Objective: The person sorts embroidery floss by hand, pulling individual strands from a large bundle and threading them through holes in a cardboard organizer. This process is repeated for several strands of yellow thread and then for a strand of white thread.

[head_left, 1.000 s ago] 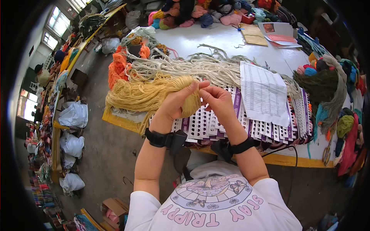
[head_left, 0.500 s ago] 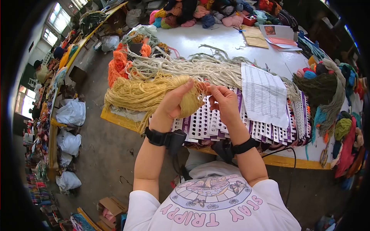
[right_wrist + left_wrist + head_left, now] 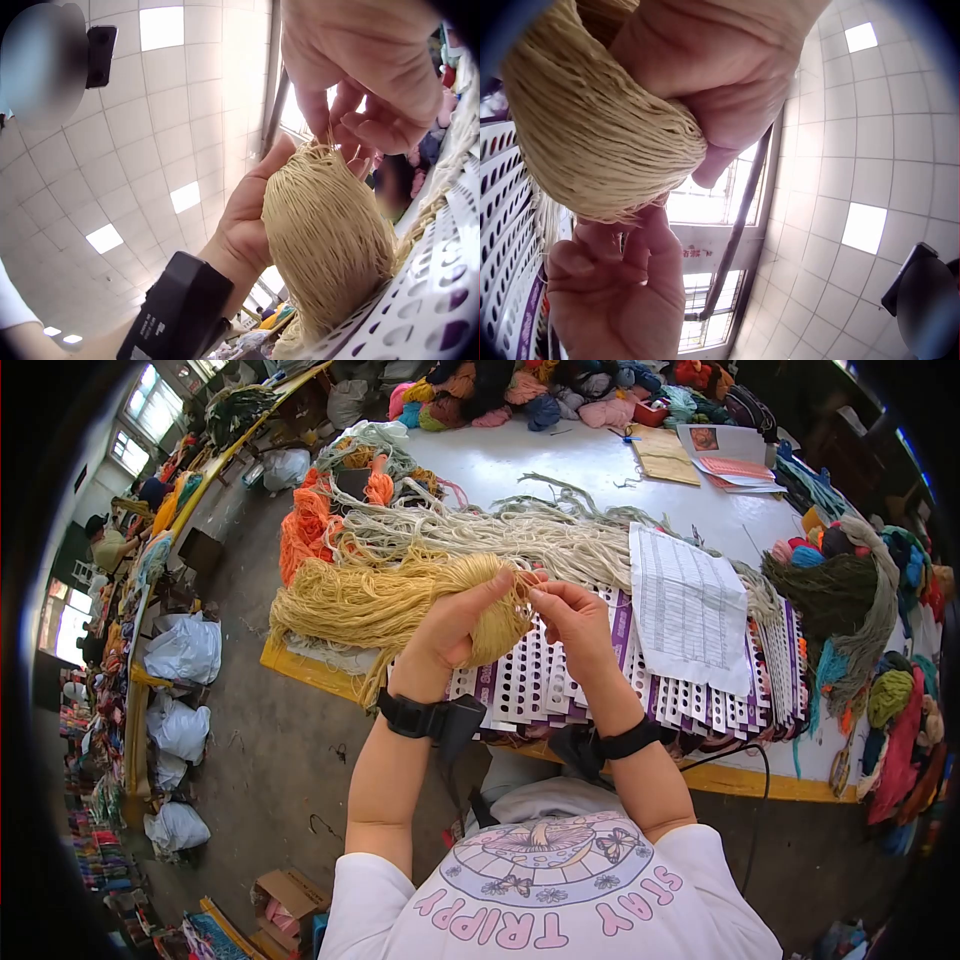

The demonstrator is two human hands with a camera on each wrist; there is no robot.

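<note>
A thick skein of pale yellow yarn [image 3: 350,605] lies along the front left of the table, its looped end lifted. My left hand [image 3: 450,622] grips it just behind that end, thumb on top and the skein running through the palm. At the tip of the loops, my right hand [image 3: 578,625] pinches a few strands between thumb and fingertips. In the right wrist view, thin strands [image 3: 330,139] rise from the bundle to those fingertips. Seen from the left wrist, the loops [image 3: 600,135] hang rounded and tight above the right hand's curled fingers.
White and purple cards punched with holes [image 3: 520,680] lie in an overlapping row beneath the hands. A printed sheet [image 3: 685,605] covers part of them. Behind lie cream yarn hanks [image 3: 520,540] and an orange hank [image 3: 303,535]. More coloured yarn [image 3: 825,585] is heaped at the right.
The right hand drew slightly away from the loops, spreading a few strands, and has since come back closer to the left thumb. The left hand keeps its hold on the skein.
</note>
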